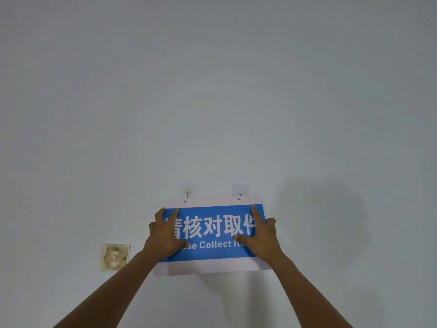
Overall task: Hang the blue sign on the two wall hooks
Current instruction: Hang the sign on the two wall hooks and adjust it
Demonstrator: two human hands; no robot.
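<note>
The blue sign [212, 235], a white-edged board with a blue band and white lettering, is held flat against the white wall. My left hand [164, 235] grips its left edge and my right hand [261, 235] grips its right edge, fingers spread over the face. Two clear adhesive hooks are on the wall just above its top edge: the left hook [187, 192] and the right hook [240, 192]. Two small holes in the sign's top strip sit a little below the hooks, the left hole [185, 201] and the right hole [238, 199].
A stained, yellowed wall switch plate [115, 256] is mounted low to the left of the sign. The wall around it is plain white, with a soft shadow to the right of the sign.
</note>
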